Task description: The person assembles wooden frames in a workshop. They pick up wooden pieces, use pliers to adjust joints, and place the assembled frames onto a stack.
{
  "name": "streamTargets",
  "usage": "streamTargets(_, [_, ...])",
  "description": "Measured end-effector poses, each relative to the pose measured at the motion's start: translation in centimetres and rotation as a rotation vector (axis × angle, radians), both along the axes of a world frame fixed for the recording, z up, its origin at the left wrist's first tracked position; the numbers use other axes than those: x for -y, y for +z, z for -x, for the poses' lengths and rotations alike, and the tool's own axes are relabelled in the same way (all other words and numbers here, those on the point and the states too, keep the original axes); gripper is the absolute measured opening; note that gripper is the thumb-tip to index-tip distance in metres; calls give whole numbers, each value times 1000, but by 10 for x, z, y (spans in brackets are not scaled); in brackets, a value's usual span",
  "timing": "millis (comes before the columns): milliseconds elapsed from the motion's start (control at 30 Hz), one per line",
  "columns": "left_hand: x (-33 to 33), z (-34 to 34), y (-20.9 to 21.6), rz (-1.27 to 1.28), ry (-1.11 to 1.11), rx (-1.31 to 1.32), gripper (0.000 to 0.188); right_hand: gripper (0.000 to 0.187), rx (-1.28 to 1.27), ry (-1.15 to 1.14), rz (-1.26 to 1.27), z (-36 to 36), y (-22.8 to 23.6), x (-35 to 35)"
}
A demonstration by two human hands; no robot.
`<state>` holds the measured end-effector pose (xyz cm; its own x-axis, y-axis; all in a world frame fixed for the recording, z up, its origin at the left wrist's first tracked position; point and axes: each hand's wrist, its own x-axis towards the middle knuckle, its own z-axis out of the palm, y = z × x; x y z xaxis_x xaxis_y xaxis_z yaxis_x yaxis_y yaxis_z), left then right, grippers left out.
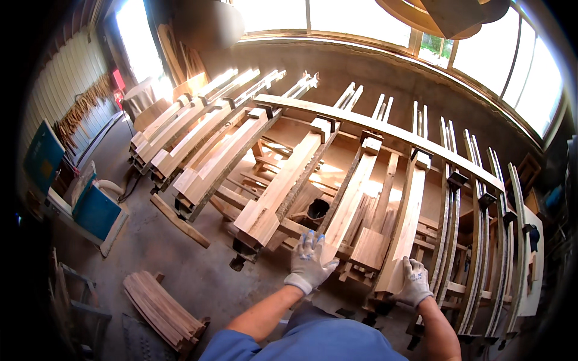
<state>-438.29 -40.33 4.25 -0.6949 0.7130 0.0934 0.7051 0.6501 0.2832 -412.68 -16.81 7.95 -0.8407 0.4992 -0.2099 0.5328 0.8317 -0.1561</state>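
My left hand (310,263), in a pale work glove with blue on the fingers, has its fingers stretched and spread. Its thumb side meets the near end of a light wooden beam (351,201). Further right, my right hand (415,283), in a matching glove, is bent around the near end of another wooden beam (404,231). Its thumb reaches across the end and its fingers lie along the right side. Both beams rest in long metal bar clamps, with a dark clamp jaw (421,154) at the far end of the right-hand one.
More clamped beams (277,186) fan out to the left, and bare bar clamps (478,234) stand at right. A long board (385,133) crosses the far ends. Stacked wood strips (162,307) lie lower left, near a blue-and-white machine (96,210). A dark bucket (318,209) sits between the clamps.
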Motion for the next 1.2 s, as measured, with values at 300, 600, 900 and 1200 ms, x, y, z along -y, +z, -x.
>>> streamTargets(300, [0,0,0,-11,-1,-8,87,134,-78,21,88,0,61,-16])
streamTargets(600, [2,0,-1,-11,14,-11,88,130,-222,100,160,-28,104,13])
streamTargets(900, [-1,-1,0,-26,-1,-24,88,130,-179,80,103,-44,76,54])
streamTargets(1200, [-2,-2,2,-10,5,-8,88,127,-232,45,100,-48,67,57])
